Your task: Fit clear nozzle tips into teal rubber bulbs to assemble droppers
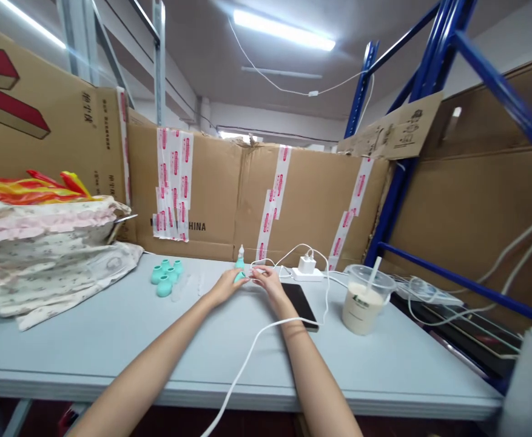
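My left hand point(227, 286) is closed around a small teal squeeze bulb point(239, 277), most of it hidden by the fingers. Just behind it, another teal piece with a clear pointed nozzle point(241, 251) stands upright. My right hand point(267, 280) meets the left one, its fingertips pinched together near the bulb's end; whatever lies between them is too small to make out. To the left, several round teal bulbs point(164, 285) with open necks stand in a cluster. Beside them lie clear, narrow plastic pieces point(199, 284), faint against the tabletop.
A black flat object point(299, 305) lies beside my right forearm. A white charger point(306, 263) sits on a power strip, its white cable point(256, 340) crossing that forearm. A drink cup point(361, 303) with a straw stands right. Patterned cloth point(56, 261) covers the left; cardboard point(215, 182) walls the back.
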